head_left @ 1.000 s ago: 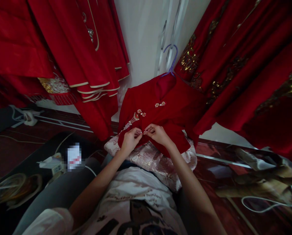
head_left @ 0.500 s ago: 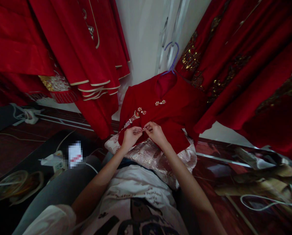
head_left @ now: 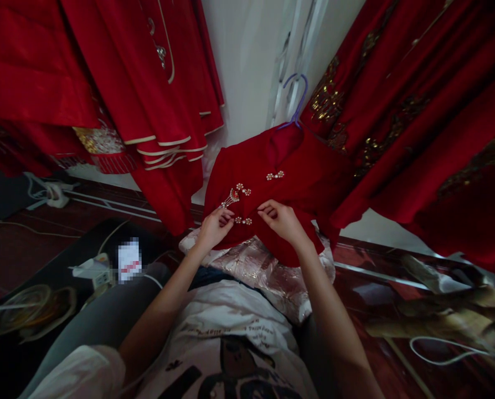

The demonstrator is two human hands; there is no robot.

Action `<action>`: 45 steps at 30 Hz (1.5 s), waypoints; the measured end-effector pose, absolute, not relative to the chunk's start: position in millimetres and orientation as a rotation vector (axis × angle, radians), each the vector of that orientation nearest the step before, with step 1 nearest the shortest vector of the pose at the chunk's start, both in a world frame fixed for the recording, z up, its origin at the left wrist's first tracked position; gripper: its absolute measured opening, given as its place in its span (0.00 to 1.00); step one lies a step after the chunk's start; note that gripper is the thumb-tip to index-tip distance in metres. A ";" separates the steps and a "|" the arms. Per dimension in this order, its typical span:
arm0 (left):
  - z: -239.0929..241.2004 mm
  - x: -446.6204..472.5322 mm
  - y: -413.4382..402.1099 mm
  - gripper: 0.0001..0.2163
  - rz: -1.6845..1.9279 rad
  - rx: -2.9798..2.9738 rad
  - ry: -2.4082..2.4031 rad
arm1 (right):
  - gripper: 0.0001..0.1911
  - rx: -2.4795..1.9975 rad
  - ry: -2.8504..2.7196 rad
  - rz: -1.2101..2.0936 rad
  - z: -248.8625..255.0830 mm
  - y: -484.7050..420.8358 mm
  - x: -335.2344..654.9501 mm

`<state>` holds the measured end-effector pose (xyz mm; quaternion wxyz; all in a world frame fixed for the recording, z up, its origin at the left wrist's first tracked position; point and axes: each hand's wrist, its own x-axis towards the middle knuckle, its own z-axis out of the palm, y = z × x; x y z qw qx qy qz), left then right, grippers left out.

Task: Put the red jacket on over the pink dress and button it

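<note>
A red jacket (head_left: 309, 180) on a purple hanger (head_left: 295, 100) lies across my lap over a pale brocade cloth (head_left: 268, 274). It has pearl clasps: an upper clasp (head_left: 274, 175), a tasselled clasp (head_left: 238, 192) and a lower clasp (head_left: 243, 220). My left hand (head_left: 213, 226) pinches the red fabric just left of the lower clasp. My right hand (head_left: 281, 220) grips the fabric just right of it, fingers curled. The lower clasp shows closed between the two hands.
Red garments hang at left (head_left: 106, 83) and at right (head_left: 417, 111), with a white wall between. A power strip with white cables (head_left: 92, 269) lies on the dark floor at left, a glass dish (head_left: 21, 310) near it. A white cord (head_left: 450, 349) lies at right.
My hands were pinched together over the lower clasp; now they have parted sideways and the clasp shows between them. The view has shifted slightly.
</note>
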<state>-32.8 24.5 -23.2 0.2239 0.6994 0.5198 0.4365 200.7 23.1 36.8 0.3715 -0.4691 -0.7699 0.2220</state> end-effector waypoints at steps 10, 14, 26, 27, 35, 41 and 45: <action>-14.7 -18.8 8.2 0.09 1.046 2.182 1.462 | 0.07 -1.177 -2.085 0.706 46.4 14.1 203.9; -11.5 -9.4 9.8 0.08 1.012 2.251 1.530 | 0.07 -1.222 -2.196 0.801 30.7 18.5 199.5; -23.8 -3.1 14.1 0.04 1.222 2.017 1.412 | 0.09 -1.204 -2.133 0.717 24.6 22.6 196.9; -22.8 -2.8 14.0 0.04 1.232 2.042 1.407 | 0.09 -1.188 -2.119 0.714 23.5 22.9 194.4; -16.3 -2.3 13.8 0.09 1.202 2.180 1.486 | 0.10 -1.144 -2.124 0.775 15.3 24.7 189.2; -20.1 -3.4 14.6 0.04 1.188 2.282 1.474 | 0.11 -1.169 -2.139 0.783 15.2 24.2 192.3; -27.6 -0.9 18.3 0.04 1.205 2.160 1.383 | 0.11 -1.150 -2.160 0.769 13.0 24.9 192.7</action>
